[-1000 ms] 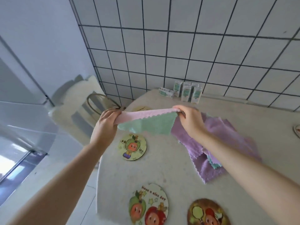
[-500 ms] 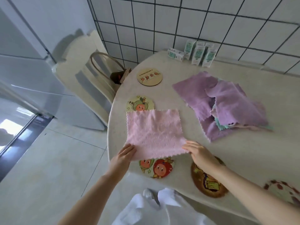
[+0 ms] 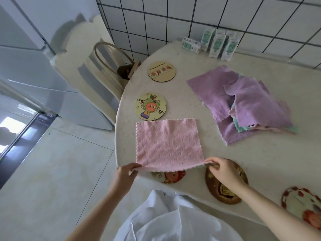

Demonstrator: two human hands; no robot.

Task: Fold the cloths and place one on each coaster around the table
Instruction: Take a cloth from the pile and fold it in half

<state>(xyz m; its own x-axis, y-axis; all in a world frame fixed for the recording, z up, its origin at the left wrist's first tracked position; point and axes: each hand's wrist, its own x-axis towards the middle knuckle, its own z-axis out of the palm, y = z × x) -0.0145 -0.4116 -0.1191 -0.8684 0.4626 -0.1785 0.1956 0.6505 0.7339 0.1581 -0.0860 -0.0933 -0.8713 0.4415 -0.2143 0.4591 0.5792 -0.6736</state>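
Observation:
A pink cloth [image 3: 166, 143] lies spread flat on the pale round table [image 3: 225, 162], its near edge lifted slightly. My left hand [image 3: 126, 173] pinches the near left corner and my right hand [image 3: 222, 169] pinches the near right corner. The cloth partly covers a cartoon coaster [image 3: 169, 176] at the table's front edge. A dark brown coaster [image 3: 224, 188] sits under my right wrist. Two more coasters lie beyond the cloth: a yellow cartoon coaster [image 3: 150, 106] and a wooden coaster [image 3: 161, 71]. A heap of purple, green and pink cloths [image 3: 243, 103] is at the right.
Another coaster [image 3: 302, 204] lies at the front right edge. Small cartons [image 3: 215, 43] stand against the tiled wall at the back. A cream chair [image 3: 90, 66] with a bag [image 3: 125, 66] on it stands left of the table. White fabric of my clothing [image 3: 165, 218] fills the bottom.
The pink cloth went from being held up in the air to lying flat on the table; both hands moved to its near corners, which they now lift a little.

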